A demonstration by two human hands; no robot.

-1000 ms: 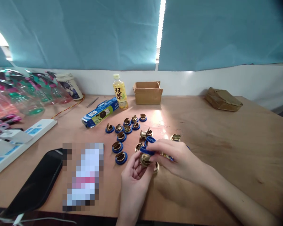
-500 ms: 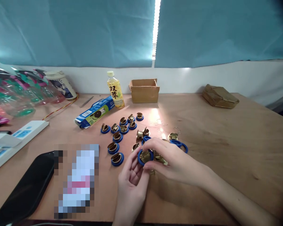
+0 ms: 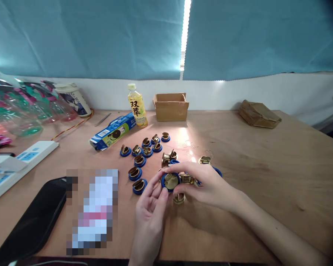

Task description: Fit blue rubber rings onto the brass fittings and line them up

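“双萃” on bottle (image 3: 138,109), “WA” on cup (image 3: 78,102)

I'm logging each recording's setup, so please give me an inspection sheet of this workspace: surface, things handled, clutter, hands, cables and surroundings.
Surface: brown table, a bright glare patch near its middle.
Things handled: blue-ringed brass piece between the hands; more brass pieces on blue rings stand to the left.
Clutter: blue box, yellow-labelled bottle, open cardboard box, spray bottles, cup.
Hands: left hand and right hand both have fingers on the blue-ringed brass piece.
Cables: red-yellow cable runs toward the power strip.
Surroundings: blue-green curtain above a white wall; light shows through a gap.
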